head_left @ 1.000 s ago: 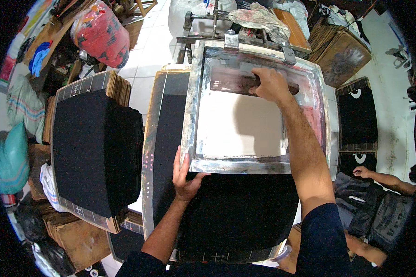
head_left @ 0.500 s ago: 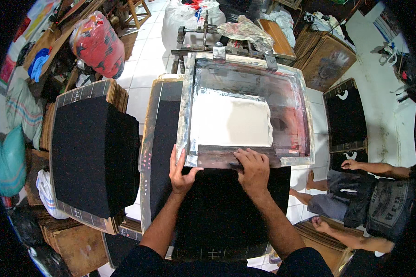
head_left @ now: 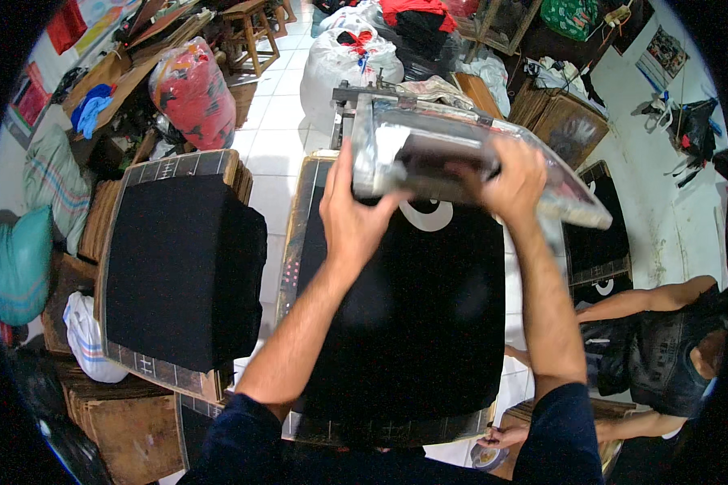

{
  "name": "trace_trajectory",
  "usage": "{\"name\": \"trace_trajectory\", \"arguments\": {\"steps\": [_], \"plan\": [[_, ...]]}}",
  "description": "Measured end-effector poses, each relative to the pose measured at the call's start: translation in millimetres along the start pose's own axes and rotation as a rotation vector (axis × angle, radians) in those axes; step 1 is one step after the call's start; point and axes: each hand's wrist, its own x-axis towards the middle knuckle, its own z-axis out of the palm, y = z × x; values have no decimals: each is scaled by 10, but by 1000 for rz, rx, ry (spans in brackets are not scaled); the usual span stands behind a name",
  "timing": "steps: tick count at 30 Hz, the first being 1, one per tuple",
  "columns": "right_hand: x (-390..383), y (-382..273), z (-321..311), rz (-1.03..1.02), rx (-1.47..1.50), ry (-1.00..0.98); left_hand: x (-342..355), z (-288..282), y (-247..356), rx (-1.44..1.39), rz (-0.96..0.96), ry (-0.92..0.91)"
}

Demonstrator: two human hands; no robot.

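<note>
A screen-printing frame (head_left: 365, 145) is raised and tilted at its hinged far end, over a board (head_left: 388, 427) covered in black fabric (head_left: 404, 323). My left hand (head_left: 352, 222) grips the frame's near left corner, thumb beneath and fingers along the side. Inside the frame, blurred by motion, my right hand (head_left: 516, 182) is closed around the right end of a dark squeegee (head_left: 437, 158). White ink (head_left: 392, 136) shows at the left of the mesh. Below the lifted edge, part of a curved white print (head_left: 429, 217) shows on the fabric; the frame hides its upper part.
Another black-covered board (head_left: 166, 267) lies on a stack to the left. At right, a co-worker (head_left: 663, 356) bends near printed black pieces (head_left: 600, 267). Wrapped bundles, including a red one (head_left: 194, 97), and a large white bag (head_left: 344, 69) stand beyond.
The frame has gone from lying flat to being tilted up, baring the white print. Both hands rose with it and moved away from me. The co-worker has bent lower.
</note>
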Motion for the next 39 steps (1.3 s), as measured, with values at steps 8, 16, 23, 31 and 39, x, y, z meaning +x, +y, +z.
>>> {"name": "trace_trajectory", "arguments": {"steps": [8, 16, 23, 31, 39], "plan": [[990, 264, -119, 231, -70, -185, -273, -1003, -907, 125, -146, -204], [1412, 416, -129, 320, -47, -340, -3146, -3823, -1903, 1061, -546, -213], [1598, 531, -92, 371, -25, -440, -4075, -4410, -1662, 1068, -567, -292], [1561, 450, -174, 355, 11, -421, -3923, -4360, -1578, 1133, -583, -345], [1532, 377, -240, 377, -7, -393, -3398, -4265, -1532, 1094, -532, -924]]}}
